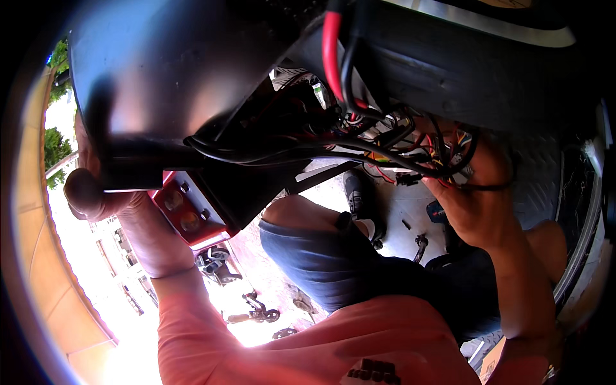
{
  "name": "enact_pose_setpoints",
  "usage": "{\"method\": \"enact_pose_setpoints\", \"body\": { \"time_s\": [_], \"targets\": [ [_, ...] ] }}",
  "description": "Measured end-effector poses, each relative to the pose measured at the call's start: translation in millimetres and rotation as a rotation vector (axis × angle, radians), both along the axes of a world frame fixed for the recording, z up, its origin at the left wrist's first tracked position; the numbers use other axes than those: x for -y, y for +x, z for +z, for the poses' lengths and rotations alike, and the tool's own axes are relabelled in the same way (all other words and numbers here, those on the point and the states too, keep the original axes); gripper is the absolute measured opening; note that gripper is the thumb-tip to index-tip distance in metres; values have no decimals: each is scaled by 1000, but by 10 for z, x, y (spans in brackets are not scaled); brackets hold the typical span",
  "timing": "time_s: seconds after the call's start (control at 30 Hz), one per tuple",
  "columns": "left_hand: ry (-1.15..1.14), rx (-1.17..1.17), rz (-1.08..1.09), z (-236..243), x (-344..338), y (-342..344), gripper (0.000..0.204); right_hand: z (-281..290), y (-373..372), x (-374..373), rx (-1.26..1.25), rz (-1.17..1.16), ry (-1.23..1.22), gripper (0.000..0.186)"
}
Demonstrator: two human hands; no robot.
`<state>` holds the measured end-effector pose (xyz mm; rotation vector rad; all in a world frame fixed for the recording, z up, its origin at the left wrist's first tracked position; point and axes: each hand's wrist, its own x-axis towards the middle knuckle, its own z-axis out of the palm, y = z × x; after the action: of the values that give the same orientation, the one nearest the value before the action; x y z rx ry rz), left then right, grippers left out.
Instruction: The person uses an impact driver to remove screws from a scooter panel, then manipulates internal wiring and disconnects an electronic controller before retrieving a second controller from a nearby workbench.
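Note:
My left hand (102, 196) grips the edge of a glossy black panel (167, 64) at the left, thumb folded at its lower corner and other fingers mostly hidden behind it. Beside that wrist hangs a red lamp housing (189, 212) with round lenses, fixed below a black bracket. My right hand (475, 192) is closed in a tangle of thin coloured wires and connectors (398, 154) at the right, fingertips partly hidden among them. Thick black cables (256, 151) run across the middle. A red cable (332, 51) and a black one drop from the dark curved body (449, 77) above.
My bent legs (327, 263) are below the assembly. On the floor lie scooter-like parts with small wheels (256, 311) and a small dark metal part (420, 244). Ridged metal plate (539, 186) is at the right. An orange awning (35, 212) and greenery (58, 154) show at the far left.

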<state>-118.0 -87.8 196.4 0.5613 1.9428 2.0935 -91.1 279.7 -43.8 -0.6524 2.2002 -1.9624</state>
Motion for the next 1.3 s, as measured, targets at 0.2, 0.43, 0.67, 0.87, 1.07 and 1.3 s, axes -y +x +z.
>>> {"method": "enact_pose_setpoints", "body": {
  "time_s": [0.2,0.43,0.67,0.87,1.07,1.3],
  "targets": [
    [0,139,-274,-32,-110,-238,103,-200,-21,123,153,2,-212,31],
    [-472,-32,161,0,20,-147,102,-218,-75,156,196,97,-20,39],
    [-546,-102,155,-90,177,-264,94,-273,36,314,292,63,-87,49],
    [-583,-307,51,-138,-628,-268,67,-126,55,209,243,10,-39,40],
    [-562,-476,-63,42,-600,-241,69,-180,136,225,281,-122,-313,23],
    [-440,-316,206,62,-576,-210,46,-61,252,327,345,-171,-539,18]
  ]
}}
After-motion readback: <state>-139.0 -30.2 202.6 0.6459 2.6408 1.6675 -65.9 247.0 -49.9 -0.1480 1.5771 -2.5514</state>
